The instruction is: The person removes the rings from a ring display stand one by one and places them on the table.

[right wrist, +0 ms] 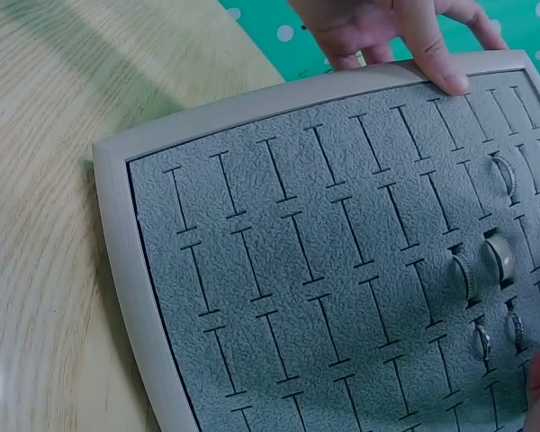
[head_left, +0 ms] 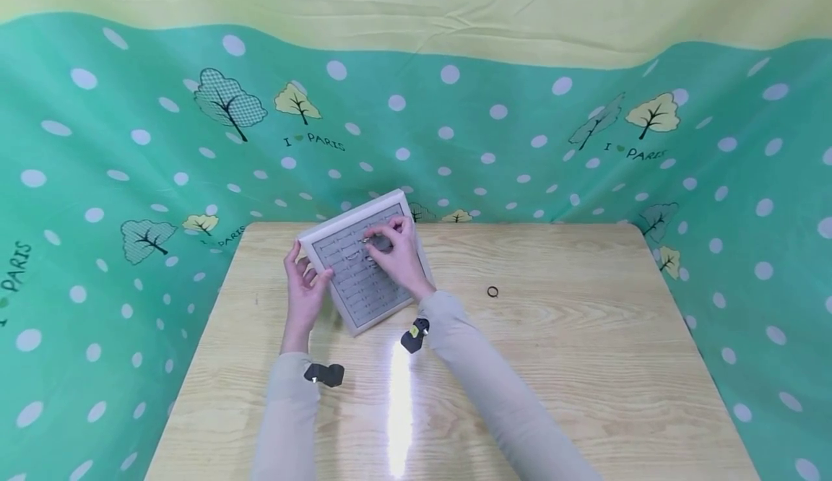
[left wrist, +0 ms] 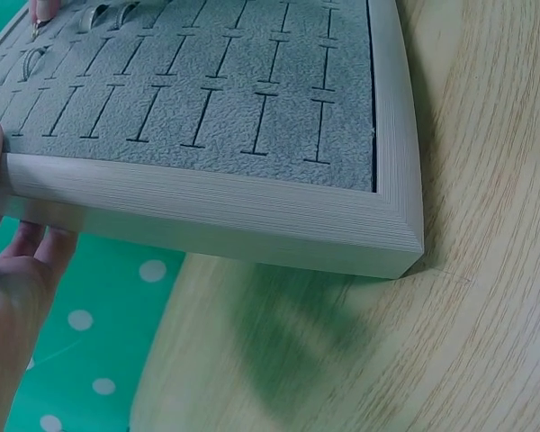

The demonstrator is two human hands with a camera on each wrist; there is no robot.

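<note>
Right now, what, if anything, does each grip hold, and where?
Left grip: the ring tray, by its left frame edge. Right grip: apparently a small ring; where on it can't be told.

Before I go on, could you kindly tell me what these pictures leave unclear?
Small shiny object pinched by the right hand: too small to identify, head view.
Dark ring on the table: too small for detail, head view.
Part of the ring tray: covered by the right hand, head view.
Left hand: cut by the left edge, left wrist view.
</note>
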